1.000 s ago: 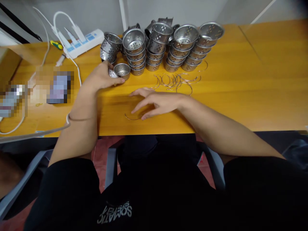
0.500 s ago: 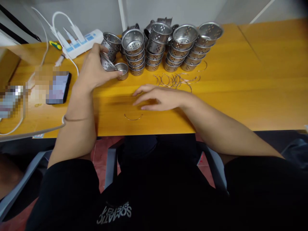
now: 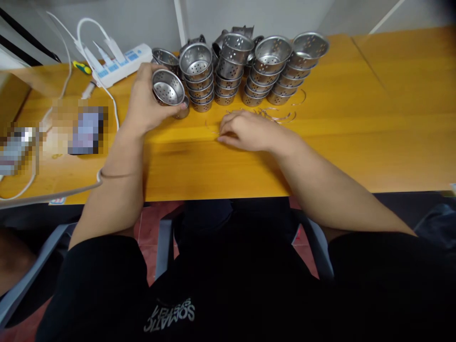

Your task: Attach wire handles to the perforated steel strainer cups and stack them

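Observation:
My left hand is closed around a perforated metal strainer cup, its open mouth tilted toward me. A smaller part of another cup shows just behind my thumb. My right hand has its fingers pinched together above the table, right of the left hand. A faint thin curved wire sticks out leftward from those fingertips. Behind the right hand lies a loose pile of similar curved wires, partly covered by the hand.
Stacks of perforated cups stand in a row along the wall, with more cups behind. At the left are a white power strip with plugs, a phone, cables and a yellow-green tool. The wooden table extends rightward.
The cup in my left hand has been raised and turned mouth toward me. My right hand moved right and away from me, and the single wire near the front edge has left the table.

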The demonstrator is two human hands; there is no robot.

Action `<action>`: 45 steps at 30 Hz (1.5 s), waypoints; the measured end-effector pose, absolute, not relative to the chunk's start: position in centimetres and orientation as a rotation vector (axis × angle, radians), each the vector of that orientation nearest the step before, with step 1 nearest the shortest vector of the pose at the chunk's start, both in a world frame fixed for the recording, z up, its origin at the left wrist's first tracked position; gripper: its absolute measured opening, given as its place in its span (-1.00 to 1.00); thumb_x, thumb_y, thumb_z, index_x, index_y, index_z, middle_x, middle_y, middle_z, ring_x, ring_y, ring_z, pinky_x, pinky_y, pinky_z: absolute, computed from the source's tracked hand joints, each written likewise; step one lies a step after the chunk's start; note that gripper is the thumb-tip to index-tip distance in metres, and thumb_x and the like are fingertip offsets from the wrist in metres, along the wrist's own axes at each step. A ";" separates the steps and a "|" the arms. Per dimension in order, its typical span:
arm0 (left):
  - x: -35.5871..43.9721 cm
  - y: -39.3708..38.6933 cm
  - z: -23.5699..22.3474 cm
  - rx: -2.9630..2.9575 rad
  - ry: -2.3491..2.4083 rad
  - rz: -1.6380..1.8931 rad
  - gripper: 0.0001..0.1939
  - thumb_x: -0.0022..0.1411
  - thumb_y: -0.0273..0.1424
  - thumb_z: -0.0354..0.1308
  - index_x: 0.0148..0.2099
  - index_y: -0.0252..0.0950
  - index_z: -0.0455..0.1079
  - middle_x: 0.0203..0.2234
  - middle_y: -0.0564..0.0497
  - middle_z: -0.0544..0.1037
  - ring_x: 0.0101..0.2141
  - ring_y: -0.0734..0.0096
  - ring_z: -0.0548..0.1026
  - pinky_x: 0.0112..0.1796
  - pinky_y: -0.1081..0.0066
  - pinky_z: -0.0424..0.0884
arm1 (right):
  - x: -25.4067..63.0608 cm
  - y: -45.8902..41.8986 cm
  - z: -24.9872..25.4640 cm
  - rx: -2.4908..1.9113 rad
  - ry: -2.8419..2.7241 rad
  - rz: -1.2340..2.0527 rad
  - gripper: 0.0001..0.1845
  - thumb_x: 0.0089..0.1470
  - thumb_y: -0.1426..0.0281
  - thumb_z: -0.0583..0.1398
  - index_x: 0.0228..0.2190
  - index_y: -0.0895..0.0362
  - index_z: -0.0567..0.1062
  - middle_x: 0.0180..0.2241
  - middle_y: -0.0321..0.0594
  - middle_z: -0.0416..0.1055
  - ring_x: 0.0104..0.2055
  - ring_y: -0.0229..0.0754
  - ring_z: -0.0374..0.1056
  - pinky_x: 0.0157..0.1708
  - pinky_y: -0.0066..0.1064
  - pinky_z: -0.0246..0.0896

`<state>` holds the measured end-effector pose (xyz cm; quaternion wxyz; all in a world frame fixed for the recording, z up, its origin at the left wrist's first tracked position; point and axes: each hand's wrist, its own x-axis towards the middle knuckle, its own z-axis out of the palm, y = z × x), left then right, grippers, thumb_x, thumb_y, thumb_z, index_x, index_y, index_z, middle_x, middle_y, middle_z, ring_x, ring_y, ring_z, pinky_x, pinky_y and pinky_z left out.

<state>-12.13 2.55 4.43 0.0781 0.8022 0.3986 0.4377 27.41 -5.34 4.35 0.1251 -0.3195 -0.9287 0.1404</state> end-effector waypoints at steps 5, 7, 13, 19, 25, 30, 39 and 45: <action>-10.0 1.7 5.6 2.500 0.871 1.567 0.03 0.34 0.53 0.71 0.50 0.09 0.47 0.35 0.04 0.69 0.29 -0.07 0.63 0.37 -0.22 0.55 | 28.4 -4.9 4.4 -1.067 -2.576 0.258 -0.72 0.72 0.16 0.38 -0.03 0.05 0.84 -0.01 0.09 0.79 0.17 0.40 0.69 0.35 0.25 0.62; -8.7 0.5 6.2 2.550 0.826 1.540 -0.04 0.35 0.47 0.74 0.50 0.18 0.50 0.33 0.04 0.71 0.30 -0.12 0.68 0.36 -0.23 0.61 | 28.0 -5.5 5.2 -1.021 -2.501 0.262 -0.67 0.78 0.13 0.32 0.07 0.04 0.83 0.09 0.11 0.76 0.22 0.40 0.68 0.37 0.24 0.63; -5.0 -2.4 5.4 2.676 0.866 1.188 -0.15 0.59 0.48 0.46 0.63 0.22 0.44 0.41 -0.08 0.67 0.41 -0.22 0.62 0.45 -0.33 0.58 | 25.3 -7.1 5.0 -0.714 -2.263 0.330 -0.56 0.89 0.08 0.17 0.46 -0.05 0.68 0.33 0.08 0.67 0.19 0.22 0.68 0.28 0.14 0.74; -4.1 -1.4 2.9 2.639 0.821 1.009 -0.17 0.67 0.45 0.33 0.67 0.16 0.37 0.48 -0.16 0.59 0.47 -0.23 0.56 0.54 -0.34 0.52 | 24.1 -5.9 2.2 -0.526 -2.267 0.464 -0.61 0.85 0.11 0.25 0.38 0.04 0.69 0.16 0.02 0.68 0.03 0.12 0.63 0.18 0.07 0.75; -3.5 -2.7 4.0 2.577 0.969 0.939 -0.12 0.53 0.41 0.43 0.64 0.12 0.47 0.47 -0.19 0.59 0.48 -0.28 0.54 0.54 -0.41 0.49 | 24.3 -6.6 4.0 -0.789 -2.148 0.646 -0.42 0.80 -0.26 0.28 -0.01 -0.04 0.69 0.10 -0.01 0.62 -0.01 0.14 0.56 0.11 0.03 0.71; -2.3 -3.9 4.9 2.498 1.050 0.958 -0.17 0.54 0.44 0.36 0.56 0.10 0.54 0.42 -0.20 0.64 0.51 -0.22 0.50 0.58 -0.35 0.44 | 24.4 -6.6 4.9 -1.008 -2.061 0.775 -0.09 0.55 -0.66 0.26 -0.11 -0.07 0.66 -0.11 -0.07 0.63 0.01 0.20 0.57 0.06 0.01 0.71; -2.4 -3.0 4.6 2.543 1.027 0.805 -0.17 0.55 0.44 0.32 0.60 0.17 0.49 0.51 -0.12 0.63 0.62 -0.10 0.43 0.60 -0.20 0.39 | 24.4 -6.3 4.9 -0.899 -2.096 1.015 -0.01 0.50 -0.71 0.28 -0.28 -0.03 0.63 -0.37 -0.20 0.56 -0.28 -0.01 0.49 -0.26 -0.18 0.47; -2.1 -3.6 4.7 2.509 1.025 0.842 -0.22 0.52 0.37 0.41 0.56 0.15 0.53 0.49 -0.16 0.64 0.59 -0.24 0.46 0.57 -0.28 0.42 | 24.6 -6.2 5.3 -0.829 -2.119 1.048 0.03 0.48 -0.74 0.26 -0.36 -0.03 0.55 -0.39 -0.20 0.54 -0.28 -0.04 0.44 -0.25 -0.21 0.41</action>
